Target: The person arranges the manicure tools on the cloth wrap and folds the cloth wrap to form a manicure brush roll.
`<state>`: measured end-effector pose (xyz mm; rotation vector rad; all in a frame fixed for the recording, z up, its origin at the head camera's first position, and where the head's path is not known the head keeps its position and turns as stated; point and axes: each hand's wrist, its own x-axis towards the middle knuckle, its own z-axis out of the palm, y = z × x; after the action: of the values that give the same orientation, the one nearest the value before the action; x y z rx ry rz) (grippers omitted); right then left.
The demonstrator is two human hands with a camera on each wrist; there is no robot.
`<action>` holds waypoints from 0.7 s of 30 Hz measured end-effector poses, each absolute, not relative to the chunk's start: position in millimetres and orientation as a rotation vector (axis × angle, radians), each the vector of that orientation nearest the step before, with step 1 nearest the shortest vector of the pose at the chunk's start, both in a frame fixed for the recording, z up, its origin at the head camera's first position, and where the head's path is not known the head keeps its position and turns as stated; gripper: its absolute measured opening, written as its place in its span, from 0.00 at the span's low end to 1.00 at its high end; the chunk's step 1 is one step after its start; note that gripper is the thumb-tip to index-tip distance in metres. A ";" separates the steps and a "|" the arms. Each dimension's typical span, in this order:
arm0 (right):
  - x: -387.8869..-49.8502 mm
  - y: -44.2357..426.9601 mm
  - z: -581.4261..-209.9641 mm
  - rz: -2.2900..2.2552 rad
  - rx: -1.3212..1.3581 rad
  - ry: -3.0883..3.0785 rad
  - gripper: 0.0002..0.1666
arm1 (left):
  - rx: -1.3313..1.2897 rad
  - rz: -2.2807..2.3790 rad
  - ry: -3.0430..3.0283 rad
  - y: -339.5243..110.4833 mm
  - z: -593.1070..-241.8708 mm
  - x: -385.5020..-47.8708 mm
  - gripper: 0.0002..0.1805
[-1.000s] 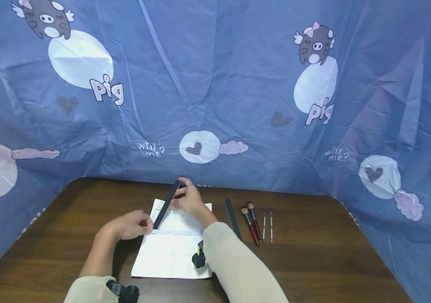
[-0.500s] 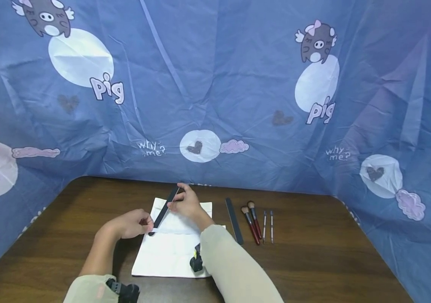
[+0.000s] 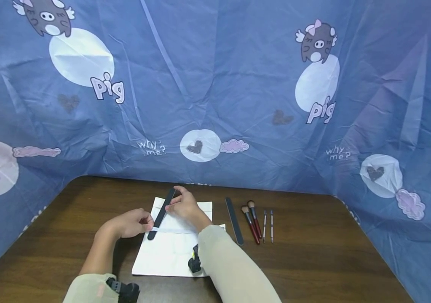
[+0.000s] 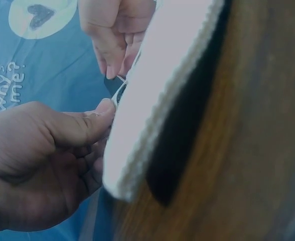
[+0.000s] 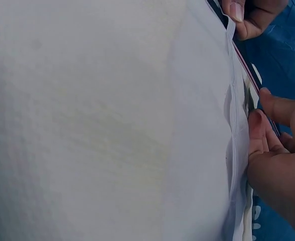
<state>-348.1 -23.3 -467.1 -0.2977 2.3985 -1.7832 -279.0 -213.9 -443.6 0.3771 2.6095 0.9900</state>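
Note:
A white padded cloth point(image 3: 166, 256) lies on the table with a white elastic band point(image 3: 177, 231) across it. My left hand point(image 3: 133, 224) pinches the band near its left end; the left wrist view shows thumb and fingers of the left hand point(image 4: 52, 145) at the cloth's edge. My right hand point(image 3: 187, 208) holds a black nail file point(image 3: 163, 209) by its upper part. Slanting over the cloth, the file passes under the band, and its rounded lower end shows below it. In the right wrist view the file's thin edge point(image 5: 247, 63) runs between both hands.
Right of the cloth lie a second black nail file point(image 3: 234, 221), two makeup brushes point(image 3: 252, 225) with dark red handles, and two thin slender sticks point(image 3: 268, 227). A blue printed curtain point(image 3: 215, 105) hangs behind the wooden table point(image 3: 314, 252).
My right hand has moved the nail file down and to the left, so its lower end now shows below the band. The left hand has stayed in place.

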 end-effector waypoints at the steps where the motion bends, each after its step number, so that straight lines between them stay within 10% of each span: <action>1: -348.0 -23.0 -467.0 -1.772 -0.302 2.393 0.49 | 0.377 0.990 2.608 -213.7 -443.6 -279.1 0.06; 21: -347.6 -19.9 -467.3 -1.848 -0.309 2.280 0.42 | 0.321 0.985 2.605 -212.9 -443.0 -279.1 0.06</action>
<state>-347.6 -19.9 -467.3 -0.3090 2.2802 -1.8484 -279.1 -212.9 -443.0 0.3209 2.6046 0.9852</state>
